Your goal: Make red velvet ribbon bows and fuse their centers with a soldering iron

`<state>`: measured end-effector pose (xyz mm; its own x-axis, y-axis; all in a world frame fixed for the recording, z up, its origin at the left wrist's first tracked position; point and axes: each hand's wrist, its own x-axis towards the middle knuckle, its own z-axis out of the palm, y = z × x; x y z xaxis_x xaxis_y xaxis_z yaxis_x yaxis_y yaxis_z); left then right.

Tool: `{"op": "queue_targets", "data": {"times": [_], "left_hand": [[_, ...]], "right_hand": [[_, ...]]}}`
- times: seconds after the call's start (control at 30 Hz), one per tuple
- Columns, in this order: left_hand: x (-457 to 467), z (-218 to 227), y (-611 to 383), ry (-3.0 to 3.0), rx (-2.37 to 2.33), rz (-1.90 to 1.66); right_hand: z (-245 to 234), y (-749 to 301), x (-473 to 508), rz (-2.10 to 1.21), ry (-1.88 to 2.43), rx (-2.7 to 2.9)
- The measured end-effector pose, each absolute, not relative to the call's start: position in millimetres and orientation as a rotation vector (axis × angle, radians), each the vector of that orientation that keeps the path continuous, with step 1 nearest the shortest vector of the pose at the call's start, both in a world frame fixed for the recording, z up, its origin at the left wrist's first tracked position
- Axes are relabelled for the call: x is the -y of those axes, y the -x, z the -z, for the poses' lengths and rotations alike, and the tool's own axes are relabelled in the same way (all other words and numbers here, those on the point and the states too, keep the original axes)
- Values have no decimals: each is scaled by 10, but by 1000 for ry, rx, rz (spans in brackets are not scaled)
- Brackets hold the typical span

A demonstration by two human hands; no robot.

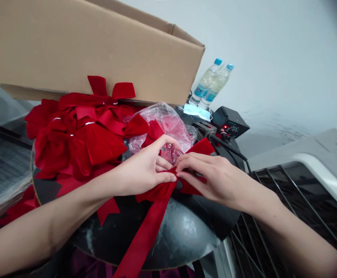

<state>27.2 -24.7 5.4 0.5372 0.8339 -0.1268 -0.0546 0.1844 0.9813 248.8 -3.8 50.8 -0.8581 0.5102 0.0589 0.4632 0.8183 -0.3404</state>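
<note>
A red velvet bow (pixel 157 192) lies under both my hands on the round black tabletop (pixel 186 227), one long ribbon tail running down past the near edge. My left hand (pixel 151 166) pinches the bow's middle from the left, thumb and fingers curved round it. From the right, my right hand (pixel 206 173) closes its fingertips on the same middle, touching the left thumb. Whatever is tied at the centre is hidden by the fingertips. Just beyond my hands sits a clear plastic bag (pixel 168 119) with pinkish-red contents.
A heap of red bows (pixel 78 135) covers the table's left side. Behind it stands a large cardboard box (pixel 99 46). Two water bottles (pixel 207 85), a light-blue mask (pixel 196 112) and a black control box (pixel 230 122) with a cable stand at back right. A white-framed heater (pixel 310 162) is on the right.
</note>
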Motion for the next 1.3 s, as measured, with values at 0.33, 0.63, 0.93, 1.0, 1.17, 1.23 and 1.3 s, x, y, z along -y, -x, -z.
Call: {"op": "queue_targets", "data": {"times": [0.33, 0.63, 0.93, 1.0, 1.17, 1.23, 1.3], "left_hand": [[296, -180, -316, -1234, -876, -761], [286, -131, -332, -1253, -868, -762], [225, -98, -289, -1028, -977, -849], [229, -110, -294, -972, -1000, -846], [234, -131, -300, -895, -994, -870], [233, -128, -295, -846, -961, -862], [234, -123, -297, -787, -939, -838]], "right_hand": [[-671, -2433, 60, -915, 1059, 2546], [-674, -2370, 35, -835, 1027, 2634], [-622, -2522, 361, 10, 1013, 2563], [-532, -2524, 415, 200, 995, 2616], [-364, -2549, 399, 378, 861, 2549], [-339, -2620, 333, 437, 737, 2537], [-320, -2714, 236, 475, 563, 2545]]}}
